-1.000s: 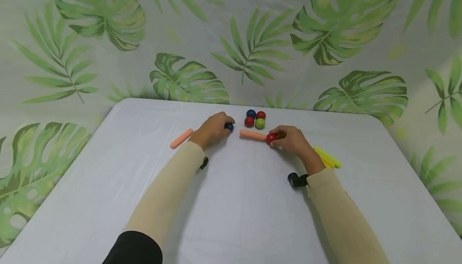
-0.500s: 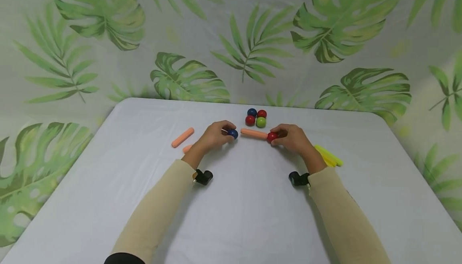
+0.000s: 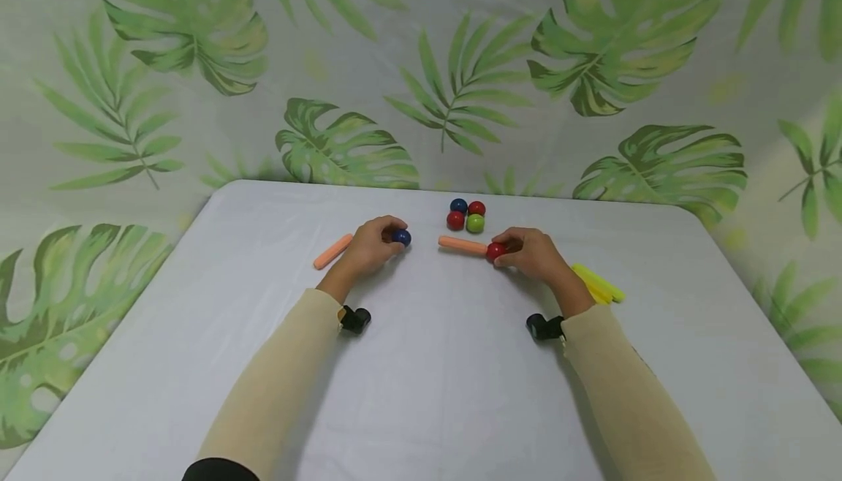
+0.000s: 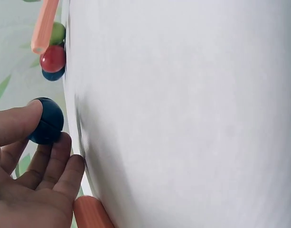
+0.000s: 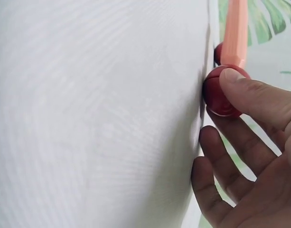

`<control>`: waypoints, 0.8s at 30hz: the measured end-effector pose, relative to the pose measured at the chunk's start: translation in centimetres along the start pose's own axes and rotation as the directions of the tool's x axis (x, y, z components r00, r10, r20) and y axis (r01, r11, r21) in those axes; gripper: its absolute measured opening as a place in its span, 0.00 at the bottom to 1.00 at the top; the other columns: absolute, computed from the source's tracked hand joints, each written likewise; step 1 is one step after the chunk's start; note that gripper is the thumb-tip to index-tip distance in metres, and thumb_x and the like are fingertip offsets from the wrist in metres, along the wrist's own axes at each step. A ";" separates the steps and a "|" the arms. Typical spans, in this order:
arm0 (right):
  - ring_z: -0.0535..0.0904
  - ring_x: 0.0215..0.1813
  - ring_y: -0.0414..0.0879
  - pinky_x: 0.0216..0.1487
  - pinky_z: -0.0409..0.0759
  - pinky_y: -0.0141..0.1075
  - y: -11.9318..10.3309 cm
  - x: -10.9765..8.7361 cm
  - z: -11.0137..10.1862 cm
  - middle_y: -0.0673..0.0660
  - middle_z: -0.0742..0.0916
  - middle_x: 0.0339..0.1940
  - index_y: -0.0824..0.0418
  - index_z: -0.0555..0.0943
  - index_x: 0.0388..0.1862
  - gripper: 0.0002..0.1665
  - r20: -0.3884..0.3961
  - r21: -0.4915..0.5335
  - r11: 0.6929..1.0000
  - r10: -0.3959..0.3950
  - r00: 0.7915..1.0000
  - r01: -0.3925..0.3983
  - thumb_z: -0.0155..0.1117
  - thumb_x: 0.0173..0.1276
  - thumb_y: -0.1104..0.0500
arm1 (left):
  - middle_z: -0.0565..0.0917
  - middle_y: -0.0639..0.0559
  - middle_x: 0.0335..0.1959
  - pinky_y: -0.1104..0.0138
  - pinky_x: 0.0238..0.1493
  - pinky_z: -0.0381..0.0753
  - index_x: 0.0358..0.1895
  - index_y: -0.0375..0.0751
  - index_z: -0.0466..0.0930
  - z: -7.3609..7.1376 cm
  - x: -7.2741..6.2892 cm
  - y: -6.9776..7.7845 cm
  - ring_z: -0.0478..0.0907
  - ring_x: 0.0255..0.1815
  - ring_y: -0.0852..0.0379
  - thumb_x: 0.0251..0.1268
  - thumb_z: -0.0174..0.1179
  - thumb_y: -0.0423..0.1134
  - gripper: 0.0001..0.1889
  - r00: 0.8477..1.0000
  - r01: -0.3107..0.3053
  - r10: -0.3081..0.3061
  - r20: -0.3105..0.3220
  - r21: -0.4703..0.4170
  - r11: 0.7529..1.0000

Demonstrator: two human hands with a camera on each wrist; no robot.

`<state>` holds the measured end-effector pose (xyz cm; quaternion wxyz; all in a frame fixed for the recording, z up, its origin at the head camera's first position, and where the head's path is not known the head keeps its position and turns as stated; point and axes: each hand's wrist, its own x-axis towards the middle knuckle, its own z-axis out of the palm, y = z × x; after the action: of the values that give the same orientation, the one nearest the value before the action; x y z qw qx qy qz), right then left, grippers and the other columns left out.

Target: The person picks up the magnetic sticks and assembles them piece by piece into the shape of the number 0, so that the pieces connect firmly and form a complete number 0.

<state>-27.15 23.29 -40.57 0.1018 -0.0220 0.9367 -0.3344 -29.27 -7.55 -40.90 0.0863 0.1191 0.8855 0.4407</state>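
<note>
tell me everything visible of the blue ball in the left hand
The blue ball is dark, round and glossy, with a thin groove across it; its material is unclear. The left hand pinches it between thumb and fingers, seemingly just above the white table, toward its far edge. Nothing else visibly touches it.

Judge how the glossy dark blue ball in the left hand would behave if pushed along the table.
The glossy dark blue ball would probably roll, being round. Its shiny surface may feel slightly slippery. It is likely stiff, since the left hand pinches it without visible denting.
</note>
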 end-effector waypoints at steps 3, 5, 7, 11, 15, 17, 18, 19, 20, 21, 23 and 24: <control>0.76 0.60 0.56 0.64 0.77 0.49 0.0 0.0 0.0 0.61 0.84 0.59 0.56 0.79 0.62 0.25 -0.001 -0.011 1.000 -0.003 1.000 0.003 0.70 0.65 0.59 | 0.80 0.42 0.61 0.55 0.64 0.76 0.63 0.41 0.76 -0.2 -0.1 0.0 0.77 0.61 0.46 0.67 0.62 0.34 0.21 1.000 -0.006 0.006 0.001 -0.014 1.000; 0.76 0.60 0.56 0.64 0.77 0.49 0.0 0.0 0.0 0.61 0.84 0.59 0.56 0.80 0.61 0.25 -0.002 -0.017 1.000 -0.003 1.000 0.003 0.70 0.65 0.59 | 0.80 0.42 0.61 0.56 0.64 0.76 0.63 0.41 0.76 -0.1 -0.1 0.1 0.77 0.62 0.45 0.67 0.62 0.34 0.21 1.000 -0.026 0.026 0.004 -0.016 1.000; 0.77 0.60 0.56 0.63 0.77 0.49 0.0 0.0 0.0 0.61 0.84 0.59 0.56 0.80 0.61 0.25 -0.004 -0.019 1.000 -0.007 1.000 0.007 0.70 0.65 0.59 | 0.80 0.42 0.61 0.56 0.64 0.76 0.62 0.40 0.76 0.1 0.0 0.2 0.78 0.61 0.45 0.66 0.63 0.34 0.21 0.999 -0.045 0.045 0.008 -0.015 0.999; 0.77 0.60 0.56 0.63 0.78 0.49 0.0 0.0 0.1 0.61 0.84 0.59 0.56 0.80 0.61 0.24 -0.009 -0.014 1.000 -0.012 1.000 0.012 0.70 0.65 0.59 | 0.81 0.42 0.58 0.57 0.62 0.77 0.59 0.40 0.77 0.5 0.3 0.4 0.79 0.59 0.46 0.64 0.65 0.33 0.20 0.998 -0.062 0.062 0.009 0.005 0.998; 0.77 0.60 0.56 0.63 0.78 0.49 0.0 0.0 0.3 0.61 0.84 0.60 0.55 0.80 0.61 0.25 -0.009 -0.021 1.000 -0.001 1.000 0.001 0.70 0.65 0.59 | 0.82 0.43 0.56 0.57 0.60 0.78 0.56 0.41 0.78 1.1 0.7 0.3 0.80 0.58 0.47 0.62 0.67 0.34 0.19 1.000 -0.026 0.026 0.012 0.010 1.000; 0.77 0.60 0.56 0.62 0.79 0.48 0.1 0.0 0.4 0.61 0.83 0.61 0.54 0.80 0.61 0.25 -0.005 -0.025 1.000 0.010 1.000 -0.010 0.70 0.65 0.59 | 0.82 0.43 0.56 0.58 0.59 0.79 0.56 0.41 0.78 1.4 0.8 0.1 0.80 0.58 0.47 0.62 0.68 0.34 0.19 1.000 -0.009 0.009 0.015 0.007 1.000; 0.77 0.60 0.56 0.62 0.79 0.48 0.2 -0.1 0.4 0.61 0.83 0.61 0.55 0.80 0.61 0.25 -0.005 -0.026 1.000 0.011 1.000 -0.011 0.70 0.65 0.59 | 0.82 0.43 0.56 0.58 0.58 0.79 0.55 0.41 0.79 1.6 0.9 0.1 0.80 0.58 0.47 0.61 0.68 0.34 0.19 1.000 -0.004 0.004 0.014 0.004 1.000; 0.77 0.60 0.56 0.62 0.79 0.48 0.2 -0.1 0.5 0.61 0.83 0.61 0.55 0.80 0.62 0.25 -0.006 -0.027 1.000 0.010 1.000 -0.010 0.70 0.65 0.59 | 0.82 0.43 0.56 0.58 0.58 0.80 0.55 0.41 0.79 1.7 0.9 0.0 0.80 0.57 0.48 0.61 0.68 0.34 0.19 1.000 0.002 -0.002 0.013 -0.002 1.000; 0.78 0.60 0.56 0.62 0.79 0.48 0.2 -0.1 0.5 0.61 0.83 0.61 0.54 0.80 0.62 0.25 -0.008 -0.026 1.000 0.010 1.000 -0.010 0.70 0.65 0.59 | 0.82 0.44 0.56 0.59 0.56 0.80 0.55 0.41 0.79 1.8 0.9 0.0 0.80 0.57 0.48 0.61 0.68 0.34 0.18 1.000 0.004 -0.004 0.012 -0.004 1.000; 0.78 0.60 0.57 0.62 0.79 0.48 0.2 -0.1 0.5 0.61 0.83 0.61 0.54 0.80 0.61 0.25 -0.011 -0.026 1.000 0.008 1.000 -0.008 0.70 0.65 0.59 | 0.82 0.44 0.56 0.59 0.56 0.80 0.54 0.41 0.79 1.9 0.9 0.1 0.80 0.57 0.48 0.60 0.68 0.34 0.18 1.000 0.009 -0.009 0.011 -0.006 1.000; 0.77 0.60 0.57 0.62 0.79 0.49 0.1 -0.1 0.4 0.61 0.83 0.61 0.55 0.80 0.61 0.25 -0.014 -0.022 1.000 0.002 1.000 -0.002 0.70 0.65 0.59 | 0.83 0.44 0.55 0.59 0.55 0.80 0.54 0.41 0.79 1.9 0.9 0.2 0.80 0.56 0.48 0.60 0.68 0.34 0.18 1.000 0.010 -0.010 0.004 -0.002 1.000; 0.77 0.60 0.57 0.62 0.79 0.49 0.0 -0.1 0.3 0.61 0.83 0.61 0.55 0.80 0.61 0.24 -0.016 -0.021 1.000 0.000 1.000 0.000 0.70 0.65 0.59 | 0.83 0.44 0.55 0.59 0.55 0.80 0.54 0.41 0.79 1.9 1.0 0.3 0.80 0.56 0.48 0.60 0.69 0.33 0.18 1.000 0.013 -0.013 0.001 -0.002 1.000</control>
<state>-26.97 23.12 -40.78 0.0941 -0.0203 0.9409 -0.3248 -29.66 -5.64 -41.85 0.0899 0.1136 0.8858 0.4409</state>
